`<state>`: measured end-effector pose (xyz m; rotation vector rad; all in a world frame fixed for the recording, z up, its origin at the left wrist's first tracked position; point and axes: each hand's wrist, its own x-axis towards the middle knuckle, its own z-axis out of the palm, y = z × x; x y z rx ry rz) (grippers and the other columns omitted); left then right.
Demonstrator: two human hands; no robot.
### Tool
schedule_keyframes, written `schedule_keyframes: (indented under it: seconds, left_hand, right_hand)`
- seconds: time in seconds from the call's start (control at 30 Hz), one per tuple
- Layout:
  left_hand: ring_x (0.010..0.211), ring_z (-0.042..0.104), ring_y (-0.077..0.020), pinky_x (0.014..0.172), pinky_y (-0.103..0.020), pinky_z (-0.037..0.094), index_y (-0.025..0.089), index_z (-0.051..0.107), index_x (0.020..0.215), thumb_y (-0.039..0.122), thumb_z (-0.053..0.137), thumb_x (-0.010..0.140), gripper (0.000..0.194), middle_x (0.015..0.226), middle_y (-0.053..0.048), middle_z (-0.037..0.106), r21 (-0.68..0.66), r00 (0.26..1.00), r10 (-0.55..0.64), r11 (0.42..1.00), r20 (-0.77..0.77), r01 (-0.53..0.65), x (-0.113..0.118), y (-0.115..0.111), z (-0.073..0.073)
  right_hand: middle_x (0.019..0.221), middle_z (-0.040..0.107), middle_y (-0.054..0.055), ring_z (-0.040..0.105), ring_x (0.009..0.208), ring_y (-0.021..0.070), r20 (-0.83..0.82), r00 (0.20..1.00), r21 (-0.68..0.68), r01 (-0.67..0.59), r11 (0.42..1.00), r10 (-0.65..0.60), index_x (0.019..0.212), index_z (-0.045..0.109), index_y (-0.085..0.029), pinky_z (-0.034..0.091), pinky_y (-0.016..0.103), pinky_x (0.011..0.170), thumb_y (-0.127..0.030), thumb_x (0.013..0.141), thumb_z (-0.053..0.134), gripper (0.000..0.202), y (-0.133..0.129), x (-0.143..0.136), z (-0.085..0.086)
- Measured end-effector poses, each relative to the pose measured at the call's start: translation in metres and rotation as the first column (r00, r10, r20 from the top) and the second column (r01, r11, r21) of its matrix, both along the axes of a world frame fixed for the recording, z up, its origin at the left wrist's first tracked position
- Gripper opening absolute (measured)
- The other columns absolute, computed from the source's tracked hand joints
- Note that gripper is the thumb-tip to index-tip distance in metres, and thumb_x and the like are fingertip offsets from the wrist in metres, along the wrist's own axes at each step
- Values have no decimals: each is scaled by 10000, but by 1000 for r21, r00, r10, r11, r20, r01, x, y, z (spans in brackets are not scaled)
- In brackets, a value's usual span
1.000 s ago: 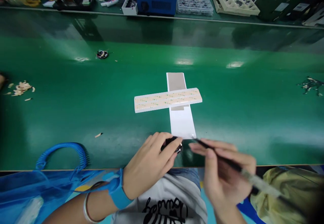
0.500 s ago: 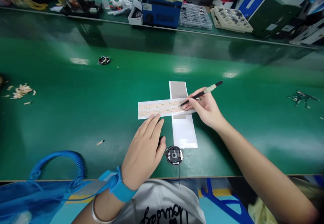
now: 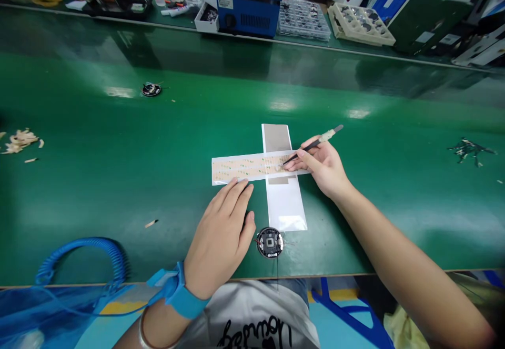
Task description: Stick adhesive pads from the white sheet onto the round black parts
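My left hand [image 3: 221, 228] lies flat, fingers stretched out, with its fingertips at the lower edge of a long sheet of small adhesive pieces [image 3: 236, 168]. In my right hand [image 3: 325, 167] are slim black tweezers [image 3: 311, 145] with a pale wrapped section near the back end. Their tip touches or nearly touches the right part of the sheet, where a small piece seems slightly raised. Beneath it, crossing it, lies a white strip [image 3: 286, 204] with grey areas. A round black electronic module [image 3: 270, 242] with thin wires sits just below that strip.
Another round module [image 3: 151, 89] lies at the upper left of the green table [image 3: 189, 128]. Beige scraps [image 3: 20, 140] are at far left, dark scraps [image 3: 469, 151] at far right. A blue coiled cord [image 3: 87, 244] runs near the front edge. A blue box [image 3: 248, 15] stands on the back shelf.
The tweezers' tip has shifted slightly right along the sheet, and their back end has tilted. My left hand stays by the sheet's edge. The whole view has moved a little.
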<state>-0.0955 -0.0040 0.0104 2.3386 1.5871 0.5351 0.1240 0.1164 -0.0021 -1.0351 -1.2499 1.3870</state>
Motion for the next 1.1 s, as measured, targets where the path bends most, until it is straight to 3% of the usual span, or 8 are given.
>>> schedule_keyframes:
  seconds: [0.17, 0.3, 0.4, 0.53, 0.67, 0.8, 1.1]
  left_hand:
    - [1420, 324, -267, 1157, -510, 358, 89, 446, 1384, 162, 357, 944, 455, 1482, -139, 426, -6, 997, -6, 1000, 76, 6, -3, -4, 7]
    - [1450, 269, -262, 1154, -477, 379, 150, 270, 1498, 183, 457, 895, 632, 1556, -99, 323, -81, 984, -80, 992, 160, 94, -4, -26, 16]
    - [1418, 342, -267, 1097, -453, 456, 200, 201, 1525, 227, 530, 894, 712, 1536, -90, 370, -162, 974, -140, 972, 176, 169, 0, -40, 13]
    - [1331, 457, -239, 1053, -438, 488, 271, 346, 1450, 225, 535, 936, 550, 1401, -58, 538, -136, 967, -88, 983, 238, 123, 10, -44, 2]
    - [1158, 567, -239, 942, -402, 542, 253, 482, 1317, 234, 653, 875, 475, 1184, -57, 648, -74, 956, 23, 997, 294, -1, 18, -40, -1]
    - [1038, 593, -244, 871, -391, 553, 220, 529, 1232, 244, 706, 834, 436, 1056, -65, 661, 13, 953, 47, 999, 298, -53, 23, -40, 0]
    - [1142, 545, -233, 950, -393, 520, 233, 494, 1288, 166, 644, 838, 479, 1166, -53, 639, -47, 944, 17, 999, 328, -2, 18, -42, 0]
  right_hand:
    - [674, 717, -22, 721, 589, 158, -75, 991, 52, 112, 992, -108, 859, 506, -221, 606, 275, 569, -382, 692, 815, 386, -10, 9, 25]
    - [701, 728, -12, 734, 625, 165, 4, 947, 163, 315, 935, -320, 885, 554, -216, 626, 289, 617, -281, 786, 760, 238, -71, 0, 40]
    - [777, 748, 22, 755, 677, 182, 103, 875, 184, 451, 873, -473, 876, 583, -206, 644, 289, 661, -191, 805, 742, 174, -131, -18, 34]
    - [802, 753, 40, 767, 727, 228, 152, 804, 176, 551, 816, -575, 863, 613, -216, 659, 337, 726, -173, 788, 747, 159, -177, -38, 15]
    - [792, 763, 42, 768, 741, 246, 151, 749, 218, 611, 761, -645, 852, 619, -251, 653, 327, 705, -163, 788, 733, 158, -185, -49, 5]
    - [838, 751, 52, 762, 820, 234, 156, 762, 272, 578, 769, -628, 878, 596, -206, 648, 339, 730, -107, 800, 703, 166, -187, -53, 2]
    - [867, 751, 50, 751, 831, 201, 126, 782, 300, 556, 775, -610, 896, 596, -201, 636, 337, 752, -41, 803, 671, 200, -189, -51, -2]
